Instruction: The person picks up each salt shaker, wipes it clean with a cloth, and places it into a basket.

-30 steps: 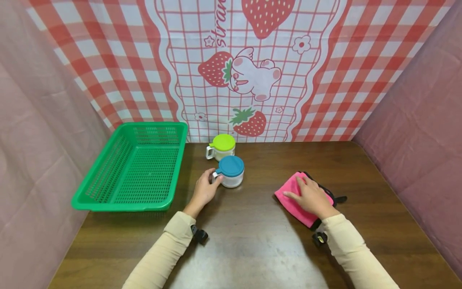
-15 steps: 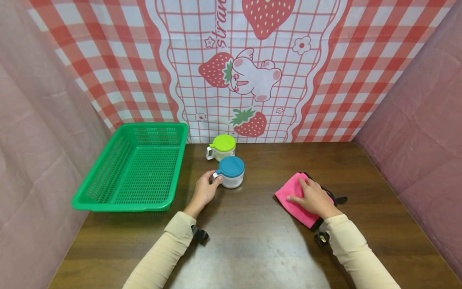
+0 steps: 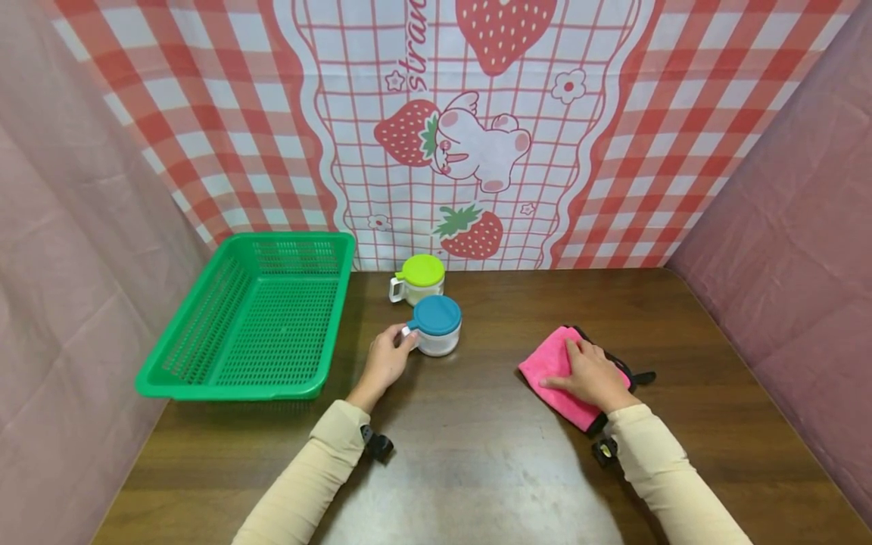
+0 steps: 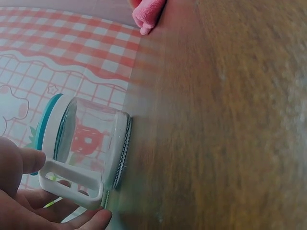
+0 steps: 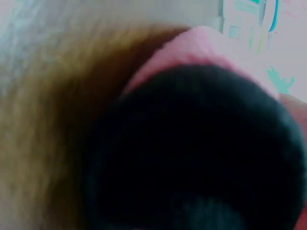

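A clear jar point(image 3: 438, 344) with a blue lid point(image 3: 437, 315) and a white handle point(image 4: 72, 184) stands upright on the table. My left hand point(image 3: 388, 357) holds it by the handle, thumb near the lid and fingers behind the handle. On the right, a folded pink cloth point(image 3: 545, 359) with black edging lies on the table. My right hand point(image 3: 591, 375) rests on top of it, thumb and fingers spread apart. In the right wrist view the cloth's dark edge point(image 5: 192, 134) fills much of the picture and hides the fingertips.
Just behind the blue-lidded jar stands a similar jar with a lime-green lid point(image 3: 423, 270). A green perforated basket point(image 3: 334, 333) sits at the left. A patterned red-and-white curtain point(image 3: 586, 219) closes the back of the wooden table point(image 3: 470, 469).
My right hand has drawn back slightly over the pink cloth, its thumb sliding toward me. The left hand and the blue-lidded jar have stayed in place.
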`<state>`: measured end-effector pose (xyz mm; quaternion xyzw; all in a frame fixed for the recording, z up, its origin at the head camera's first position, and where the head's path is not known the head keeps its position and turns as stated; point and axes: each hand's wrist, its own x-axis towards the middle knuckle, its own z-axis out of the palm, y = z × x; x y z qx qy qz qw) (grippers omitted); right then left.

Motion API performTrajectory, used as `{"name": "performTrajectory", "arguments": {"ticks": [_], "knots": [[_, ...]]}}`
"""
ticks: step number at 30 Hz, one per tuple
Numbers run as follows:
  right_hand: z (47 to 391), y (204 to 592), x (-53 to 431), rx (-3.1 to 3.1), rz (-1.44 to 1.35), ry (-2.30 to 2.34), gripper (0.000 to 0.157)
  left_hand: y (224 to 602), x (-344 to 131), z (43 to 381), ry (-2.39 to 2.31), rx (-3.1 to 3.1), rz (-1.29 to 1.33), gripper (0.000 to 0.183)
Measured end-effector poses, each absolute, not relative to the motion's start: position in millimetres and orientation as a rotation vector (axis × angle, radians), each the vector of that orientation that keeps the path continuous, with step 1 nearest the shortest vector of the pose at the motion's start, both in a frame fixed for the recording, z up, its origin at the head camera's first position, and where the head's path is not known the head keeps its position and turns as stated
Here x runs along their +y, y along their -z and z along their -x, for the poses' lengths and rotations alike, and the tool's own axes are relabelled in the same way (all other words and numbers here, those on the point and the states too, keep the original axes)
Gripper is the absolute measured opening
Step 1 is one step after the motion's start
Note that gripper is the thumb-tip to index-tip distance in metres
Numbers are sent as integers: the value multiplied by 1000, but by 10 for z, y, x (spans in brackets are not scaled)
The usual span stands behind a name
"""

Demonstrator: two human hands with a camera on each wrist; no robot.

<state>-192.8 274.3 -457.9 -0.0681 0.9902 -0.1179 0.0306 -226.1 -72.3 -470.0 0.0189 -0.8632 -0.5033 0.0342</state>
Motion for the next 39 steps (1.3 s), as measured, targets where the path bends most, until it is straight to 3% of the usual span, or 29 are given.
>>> {"name": "performTrajectory", "arguments": {"ticks": [11, 39], "knots": [[1915, 4608, 2777, 3007, 134, 369, 104, 4705, -689, 2252, 1564, -2631, -14, 37], [1948, 4543, 2722, 3069, 123, 383, 67, 4714, -694, 2258, 1757, -2467, -114, 31]]}}
